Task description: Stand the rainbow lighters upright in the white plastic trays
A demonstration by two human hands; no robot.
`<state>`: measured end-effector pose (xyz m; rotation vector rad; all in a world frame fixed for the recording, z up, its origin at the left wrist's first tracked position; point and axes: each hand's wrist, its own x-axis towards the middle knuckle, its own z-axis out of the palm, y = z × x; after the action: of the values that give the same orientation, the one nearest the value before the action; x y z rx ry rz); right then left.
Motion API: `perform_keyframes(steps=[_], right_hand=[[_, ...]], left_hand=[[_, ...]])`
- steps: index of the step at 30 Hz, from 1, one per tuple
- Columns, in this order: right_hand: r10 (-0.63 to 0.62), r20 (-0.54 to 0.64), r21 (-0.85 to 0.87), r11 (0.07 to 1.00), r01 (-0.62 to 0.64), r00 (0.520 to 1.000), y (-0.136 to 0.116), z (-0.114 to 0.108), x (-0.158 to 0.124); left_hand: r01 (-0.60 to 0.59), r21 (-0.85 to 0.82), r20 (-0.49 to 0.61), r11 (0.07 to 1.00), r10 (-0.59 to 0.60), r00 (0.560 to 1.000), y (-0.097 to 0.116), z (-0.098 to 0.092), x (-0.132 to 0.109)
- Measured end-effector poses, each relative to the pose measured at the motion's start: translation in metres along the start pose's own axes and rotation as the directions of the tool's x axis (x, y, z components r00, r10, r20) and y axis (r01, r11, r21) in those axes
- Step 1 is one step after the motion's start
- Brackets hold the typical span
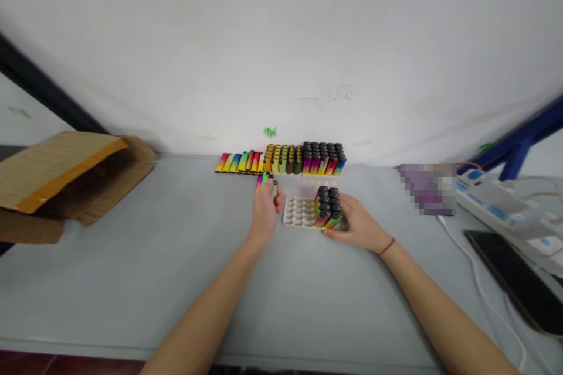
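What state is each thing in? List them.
White tray, partly filled
Tray lighters, upright
Left hand, closed around lighters
Right hand, cupped around tray's right end
Back-right lighters, upright
Leftmost lighters, lying
Cardboard box, open
Black phone, screen dark
Power strip, on/off unclear

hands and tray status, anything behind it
Left hand gripping lighters; right hand around right end of tray. Tray partly filled, upright lighters at right. Lighter rows behind.
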<state>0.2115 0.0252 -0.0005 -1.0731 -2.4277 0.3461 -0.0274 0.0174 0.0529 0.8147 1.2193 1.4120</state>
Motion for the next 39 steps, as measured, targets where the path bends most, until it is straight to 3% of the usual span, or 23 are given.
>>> perform_keyframes(steps=[10,22,39], right_hand=[[-0.002,-0.003,0.008,1.0,0.002,1.0,0.001,0.0015,-0.0005],[-0.007,-0.002,-0.001,1.0,0.007,1.0,0.0023,0.0021,-0.0003],[0.002,-0.003,-0.004,1.0,-0.002,1.0,0.0023,0.0026,-0.0001]], left_hand=[[0.097,-0.167,0.027,0.981,-0.094,0.995,0.0051,0.0037,-0.0055],[0.158,-0.254,0.014,0.954,-0.16,0.987,0.0078,0.0051,-0.0078],[0.169,-0.18,0.062,0.969,-0.16,0.985,0.0026,0.0036,-0.0042]])
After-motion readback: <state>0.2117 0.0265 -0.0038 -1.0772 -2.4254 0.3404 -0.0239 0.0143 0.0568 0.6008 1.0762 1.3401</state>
